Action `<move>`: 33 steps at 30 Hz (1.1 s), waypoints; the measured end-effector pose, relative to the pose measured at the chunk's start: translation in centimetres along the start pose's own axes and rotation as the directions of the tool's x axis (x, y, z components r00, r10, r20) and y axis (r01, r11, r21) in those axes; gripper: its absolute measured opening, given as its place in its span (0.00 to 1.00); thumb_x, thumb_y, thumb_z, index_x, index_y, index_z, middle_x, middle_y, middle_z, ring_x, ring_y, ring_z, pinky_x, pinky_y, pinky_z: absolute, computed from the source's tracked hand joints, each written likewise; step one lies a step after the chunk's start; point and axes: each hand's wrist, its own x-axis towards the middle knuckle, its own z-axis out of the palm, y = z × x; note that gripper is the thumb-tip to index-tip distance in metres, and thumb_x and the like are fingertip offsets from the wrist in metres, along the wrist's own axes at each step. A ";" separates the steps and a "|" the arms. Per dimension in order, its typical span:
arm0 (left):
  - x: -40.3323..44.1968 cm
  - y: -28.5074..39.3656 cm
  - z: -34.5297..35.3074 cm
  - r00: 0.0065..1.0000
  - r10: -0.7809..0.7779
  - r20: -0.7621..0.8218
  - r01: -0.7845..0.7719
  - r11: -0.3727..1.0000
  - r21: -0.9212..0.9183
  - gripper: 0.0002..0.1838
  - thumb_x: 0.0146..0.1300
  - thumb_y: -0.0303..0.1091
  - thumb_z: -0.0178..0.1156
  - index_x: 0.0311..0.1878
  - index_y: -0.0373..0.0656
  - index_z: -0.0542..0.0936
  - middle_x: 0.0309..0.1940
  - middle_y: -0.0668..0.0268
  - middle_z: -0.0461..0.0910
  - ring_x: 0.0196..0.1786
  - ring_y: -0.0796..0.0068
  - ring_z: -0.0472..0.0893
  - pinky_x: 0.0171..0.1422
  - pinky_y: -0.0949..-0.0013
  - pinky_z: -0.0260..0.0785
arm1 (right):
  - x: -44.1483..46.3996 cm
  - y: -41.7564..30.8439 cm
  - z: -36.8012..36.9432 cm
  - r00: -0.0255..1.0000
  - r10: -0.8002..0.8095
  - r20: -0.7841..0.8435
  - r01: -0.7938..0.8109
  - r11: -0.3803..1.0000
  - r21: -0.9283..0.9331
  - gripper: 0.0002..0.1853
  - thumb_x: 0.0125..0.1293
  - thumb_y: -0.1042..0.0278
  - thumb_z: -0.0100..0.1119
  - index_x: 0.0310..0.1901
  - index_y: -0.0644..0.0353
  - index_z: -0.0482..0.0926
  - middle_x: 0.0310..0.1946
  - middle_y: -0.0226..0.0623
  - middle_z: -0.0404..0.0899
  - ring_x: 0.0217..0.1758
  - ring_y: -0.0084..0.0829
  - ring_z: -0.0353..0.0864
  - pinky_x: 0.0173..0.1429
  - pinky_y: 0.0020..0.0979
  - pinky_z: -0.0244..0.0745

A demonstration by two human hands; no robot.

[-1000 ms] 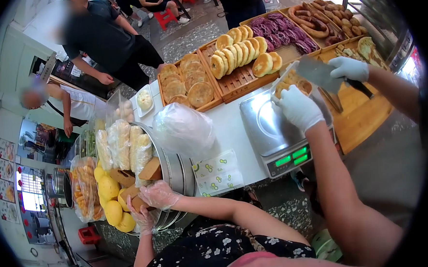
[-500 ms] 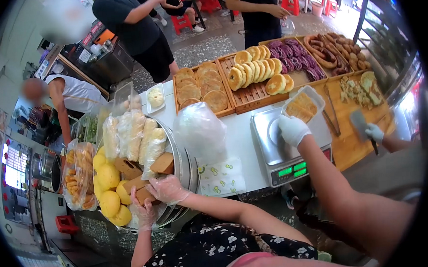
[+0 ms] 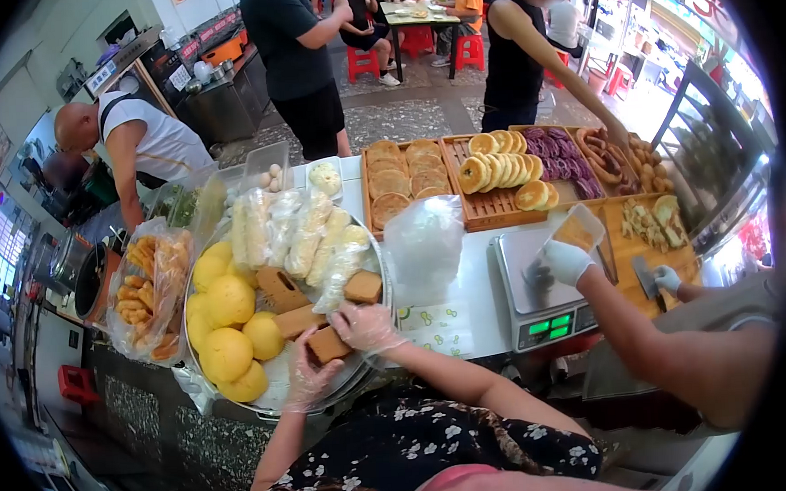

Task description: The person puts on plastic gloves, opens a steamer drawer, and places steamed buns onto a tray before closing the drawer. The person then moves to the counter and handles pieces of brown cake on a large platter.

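Both my hands wear clear plastic gloves and are over a round metal tray (image 3: 281, 399) of steamed goods. My left hand (image 3: 308, 376) grips a brown cake block (image 3: 328, 345) from its left and near side. My right hand (image 3: 368, 329) has its fingers curled over the block's right and far side. Against it lies another brown cake piece (image 3: 299, 321), with a notched brown piece (image 3: 280, 290) behind. One more brown block (image 3: 362, 287) sits beyond my right hand. Yellow round buns (image 3: 230, 300) are piled at the left. Plastic-wrapped pale rolls (image 3: 308, 241) fill the tray's far side.
A bag of fried dough (image 3: 151, 289) stands left. Right are plastic bags (image 3: 424, 244), a scale (image 3: 524, 283) and wooden trays of flatbreads (image 3: 391, 201). A co-worker's gloved hand (image 3: 567, 261) holds a plastic tub (image 3: 579, 229); their other hand (image 3: 668, 278) holds a cleaver (image 3: 645, 277).
The view has tilted up and swung left. My hands have shifted the brown block toward the tray's near right side. A person across the counter now reaches toward the sausage tray.
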 end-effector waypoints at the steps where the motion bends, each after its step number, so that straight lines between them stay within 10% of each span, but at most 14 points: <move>1: 0.1 0.5 -0.4 1.000 0.001 -0.007 -0.001 1.000 0.000 0.45 0.51 0.50 0.76 0.66 0.38 0.65 0.57 0.56 0.71 0.59 0.63 0.74 0.63 0.61 0.68 | 0.1 -0.1 0.0 0.999 0.024 0.021 -0.024 1.000 -0.004 0.11 0.65 0.53 0.57 0.32 0.50 0.80 0.15 0.41 0.78 0.18 0.44 0.80 0.24 0.44 0.75; 8: 0.7 1.5 -1.2 0.989 0.150 -0.012 -0.148 0.983 0.108 0.32 0.52 0.43 0.75 0.57 0.40 0.75 0.43 0.64 0.78 0.32 0.77 0.76 0.37 0.73 0.72 | -0.1 -0.3 0.4 1.000 0.001 0.019 0.001 0.994 -0.108 0.14 0.66 0.55 0.57 0.27 0.53 0.78 0.15 0.42 0.77 0.18 0.45 0.80 0.25 0.44 0.75; 25: 1.0 0.6 -0.8 0.986 0.157 -0.055 -0.150 0.982 0.117 0.18 0.55 0.35 0.73 0.45 0.37 0.80 0.33 0.65 0.78 0.29 0.76 0.75 0.33 0.72 0.69 | -0.1 -1.2 -0.3 1.000 0.015 0.024 -0.013 0.994 -0.112 0.14 0.67 0.58 0.57 0.26 0.55 0.77 0.17 0.45 0.77 0.20 0.49 0.79 0.25 0.46 0.74; 33: 0.9 -0.1 -0.4 0.973 0.221 -0.060 -0.210 0.966 0.151 0.30 0.52 0.42 0.75 0.56 0.39 0.76 0.46 0.60 0.78 0.36 0.70 0.77 0.39 0.70 0.72 | 0.0 -1.6 -0.6 1.000 0.021 0.023 -0.018 0.993 -0.114 0.14 0.67 0.57 0.56 0.26 0.56 0.77 0.18 0.45 0.78 0.21 0.49 0.79 0.27 0.46 0.74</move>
